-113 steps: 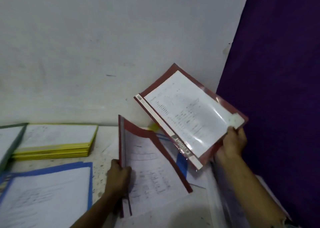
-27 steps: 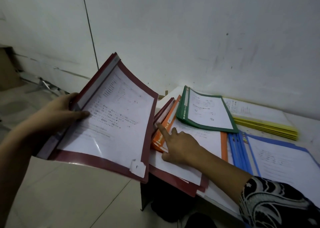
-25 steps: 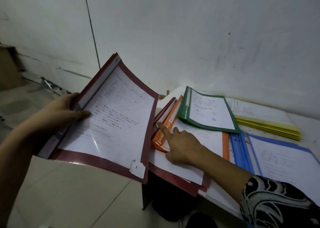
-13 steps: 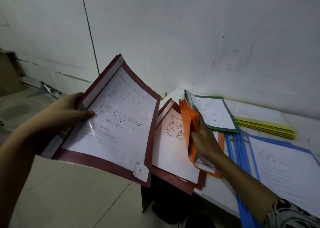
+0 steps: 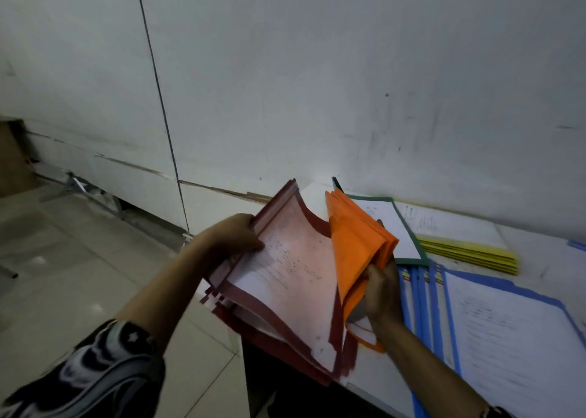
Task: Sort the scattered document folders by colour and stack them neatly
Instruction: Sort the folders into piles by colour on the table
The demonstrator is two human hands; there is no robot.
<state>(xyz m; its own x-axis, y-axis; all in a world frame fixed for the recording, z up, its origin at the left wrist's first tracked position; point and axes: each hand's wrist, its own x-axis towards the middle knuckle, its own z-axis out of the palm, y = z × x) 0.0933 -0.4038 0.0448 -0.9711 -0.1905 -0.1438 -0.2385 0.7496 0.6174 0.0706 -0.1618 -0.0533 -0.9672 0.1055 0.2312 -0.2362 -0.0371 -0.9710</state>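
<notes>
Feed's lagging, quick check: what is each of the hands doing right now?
Left hand: closed, gripping the red folder by its upper edge.
Right hand: closed, holding the orange folders tilted up.

Our desk [image 5: 539, 249] stands against the wall [image 5: 348, 84], floor [image 5: 79, 275] to its left. Over its left edge we see a pile of folders [image 5: 295, 278], with a raised bundle [image 5: 358, 246] just right of it. Behind that lies a back stack [image 5: 399, 230], then a wall stack [image 5: 469, 249] further right, and nearer us a front stack [image 5: 507, 338].

The table [image 5: 545, 252] was crowded by red folders [image 5: 295, 278], upraised orange folders [image 5: 355, 246] and blue folders [image 5: 507, 338], and closed off behind by the wall [image 5: 348, 84]. Room was left over the floor [image 5: 79, 275] leftward.
</notes>
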